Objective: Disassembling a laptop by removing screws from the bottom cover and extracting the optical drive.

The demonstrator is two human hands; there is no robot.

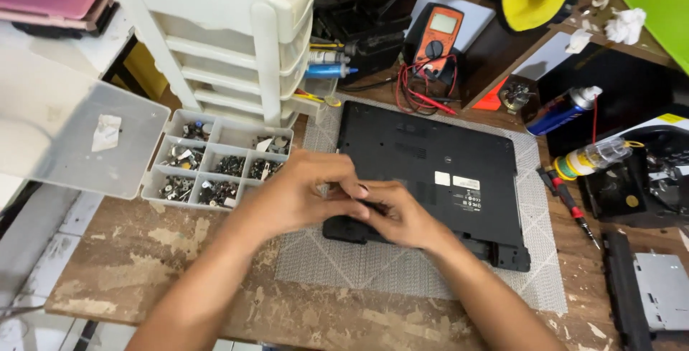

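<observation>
A black laptop [438, 157] lies bottom-up on a grey woven mat [373, 265] on the wooden bench. My left hand [301, 193] and my right hand [402, 214] meet over the laptop's near left corner, fingers curled together and pressed on its black edge. Whether the fingertips pinch something small is hidden by the hands themselves. Both forearms come in from the bottom of the view.
An open compartment box of screws [215, 168] with its lid [64, 136] folded out sits left. A white drawer unit [230, 35] stands behind it. A multimeter [438, 35], spray can [563, 110], bottle [592, 157] and red-handled screwdriver [570, 204] lie to the right.
</observation>
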